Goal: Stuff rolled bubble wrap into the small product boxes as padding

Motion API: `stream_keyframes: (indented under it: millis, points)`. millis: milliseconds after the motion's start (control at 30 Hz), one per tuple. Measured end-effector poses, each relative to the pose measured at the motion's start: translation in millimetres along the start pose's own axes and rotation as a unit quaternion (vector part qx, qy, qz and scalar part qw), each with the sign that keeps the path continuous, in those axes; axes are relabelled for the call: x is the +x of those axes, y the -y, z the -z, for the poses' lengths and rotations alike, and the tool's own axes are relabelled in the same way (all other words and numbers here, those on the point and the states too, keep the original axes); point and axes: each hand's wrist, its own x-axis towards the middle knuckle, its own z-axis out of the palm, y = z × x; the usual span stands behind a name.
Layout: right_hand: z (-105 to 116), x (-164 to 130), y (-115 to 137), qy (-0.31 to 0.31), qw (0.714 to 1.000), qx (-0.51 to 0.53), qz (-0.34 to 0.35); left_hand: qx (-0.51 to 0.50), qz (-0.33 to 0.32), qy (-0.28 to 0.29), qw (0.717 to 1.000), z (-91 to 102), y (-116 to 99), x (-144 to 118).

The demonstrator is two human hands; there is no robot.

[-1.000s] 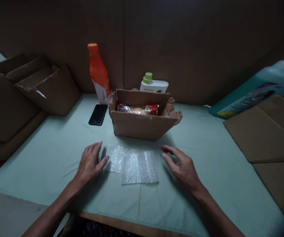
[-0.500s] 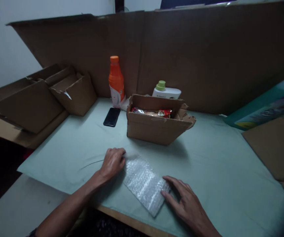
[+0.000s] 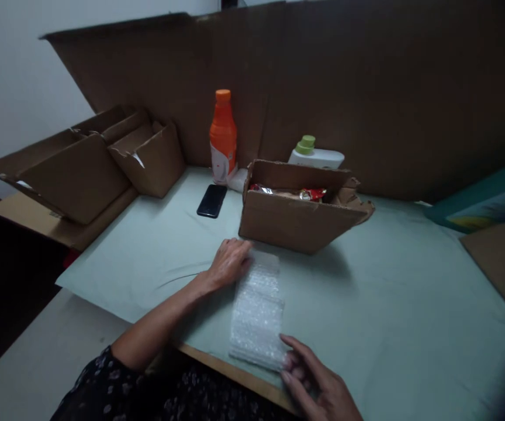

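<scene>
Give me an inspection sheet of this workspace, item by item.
Surface: pale green sheet over a table.
Job's things: bubble wrap lying flat, lengthwise toward the open cardboard box, which holds a snack packet.
Clutter: orange bottle, white bottle, black phone.
Hands: left hand on the wrap's far end; right hand at its near end.
Cables: nothing seen.
Surroundings: cardboard backboard, empty boxes at left.

Bottle [image 3: 223, 135] orange. Cap [image 3: 307, 144] green. Phone [image 3: 212, 200] black. Box [image 3: 296, 217] brown. Table cover [image 3: 393, 304] pale green. Sleeve [image 3: 116, 392] dark, floral-patterned.
</scene>
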Motion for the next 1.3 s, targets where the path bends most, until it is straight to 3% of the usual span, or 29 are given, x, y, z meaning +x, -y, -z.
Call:
stream_keyframes:
  millis: [100,233,333,433,533,633,767,933,1033,1133,1233,1300]
  points:
    - [-10.8,-5.6,12.2,0.014,0.999,0.024,-0.027,-0.023,-0.011,-0.031,0.999,4.4,1.7,-15.4]
    - [-10.1,-3.5,17.6,0.009,0.998,0.022,-0.049,-0.076,-0.096,-0.095,0.988,21.1,-3.3,-82.3]
    - [-9.9,-1.4,17.1,0.033,0.999,0.006,-0.02,-0.087,-0.172,-0.02,0.981,18.9,-19.5,-134.8]
    - [-14.5,0.5,16.2,0.021,0.996,-0.076,0.049,-0.078,-0.167,0.011,0.983,3.0,-35.5,-160.9]
    - [-17.9,4.4,18.7,-0.02,0.986,-0.13,0.107,-0.123,-0.131,-0.041,0.983,-8.7,-41.1,-164.4]
    - [-14.6,9.1,24.1,-0.052,0.989,-0.092,0.103,-0.179,-0.059,-0.053,0.981,-10.7,-38.1,-157.3]
    - [-10.7,12.2,28.2,-0.171,0.967,-0.156,0.106,-0.143,-0.019,-0.052,0.988,-16.2,-29.2,-134.3]
    - [-24.7,23.7,24.0,-0.107,0.939,-0.269,0.188,-0.077,-0.01,-0.071,0.994,-24.0,-25.7,-109.6]
    - [-31.1,31.9,18.2,-0.107,0.947,-0.246,0.179,-0.12,-0.055,-0.102,0.986,-14.3,-28.0,-118.0]
    - [-29.8,32.6,13.3,-0.118,0.971,-0.156,0.136,-0.167,-0.092,-0.068,0.979,-3.2,-30.0,-132.2]
    - [-24.0,29.9,10.3,-0.139,0.979,-0.132,0.073,-0.182,-0.053,-0.047,0.981,-4.1,-29.9,-129.7]
    - [-20.6,29.4,9.4,-0.173,0.966,-0.177,0.077,-0.139,-0.013,-0.044,0.989,-9.9,-29.0,-116.9]
